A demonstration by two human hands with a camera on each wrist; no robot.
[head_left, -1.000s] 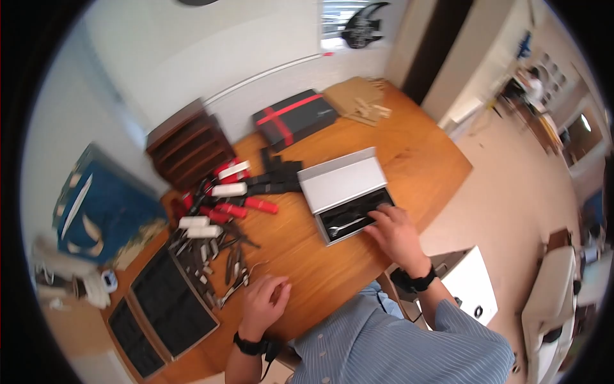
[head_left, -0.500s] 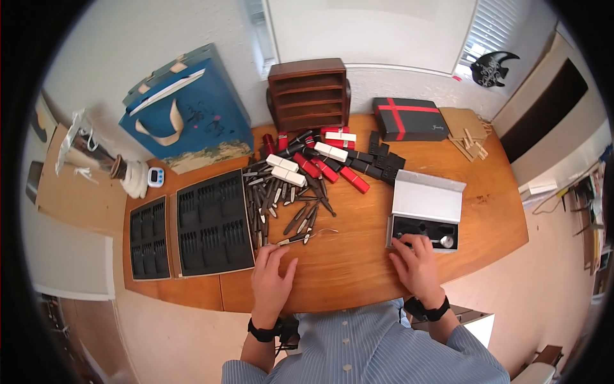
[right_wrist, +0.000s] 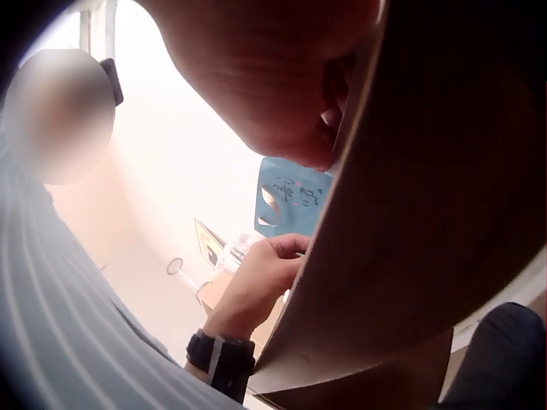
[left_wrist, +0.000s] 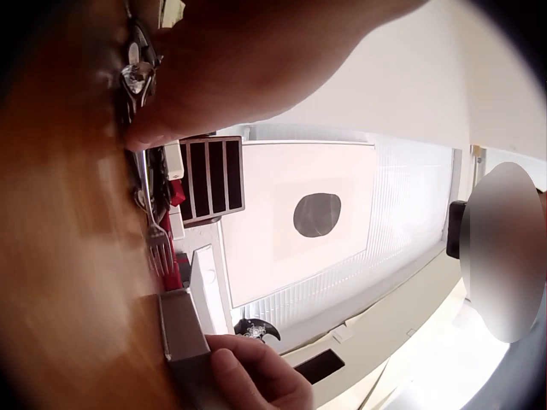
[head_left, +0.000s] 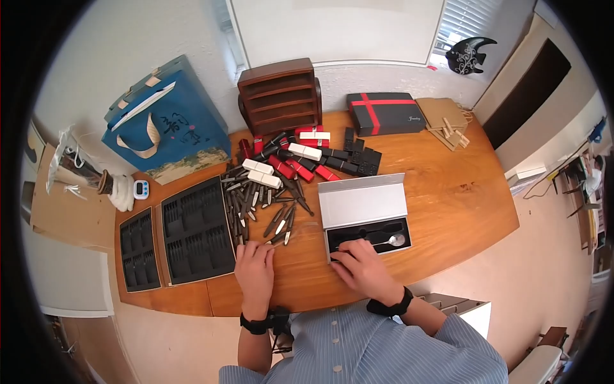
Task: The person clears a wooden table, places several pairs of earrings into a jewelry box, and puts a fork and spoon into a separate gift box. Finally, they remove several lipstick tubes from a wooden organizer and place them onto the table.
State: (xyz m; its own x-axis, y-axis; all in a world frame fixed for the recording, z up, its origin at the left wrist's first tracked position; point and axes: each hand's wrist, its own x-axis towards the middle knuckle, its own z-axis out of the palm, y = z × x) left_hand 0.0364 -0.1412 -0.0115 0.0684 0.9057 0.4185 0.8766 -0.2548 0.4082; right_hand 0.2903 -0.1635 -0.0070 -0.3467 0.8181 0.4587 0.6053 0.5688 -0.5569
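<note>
My left hand (head_left: pixel 254 275) is at the front edge of the table, beside the pile of cutlery. It pinches a metal fork (left_wrist: pixel 158 248), whose tines point toward the box in the left wrist view. Farther right, my right hand (head_left: pixel 369 272) grips the front left wall of a long grey box (head_left: pixel 363 200), fingers over the rim. The box stands with its lid up and has a black lining. A shiny spoon (head_left: pixel 396 240) lies in it, its handle running under my right fingers.
Dark-handled cutlery (head_left: pixel 256 198) is heaped left of centre, below red, white and black cases (head_left: pixel 300 157). Two black slotted trays (head_left: pixel 198 230) lie at left. A small wooden shelf (head_left: pixel 279 96), a blue paper bag (head_left: pixel 173 121) and a black ribboned box (head_left: pixel 387 115) stand behind.
The grey box has slid left across the table with my right hand, toward the cutlery pile. My left hand stays by the pile with the fork. The head view has turned.
</note>
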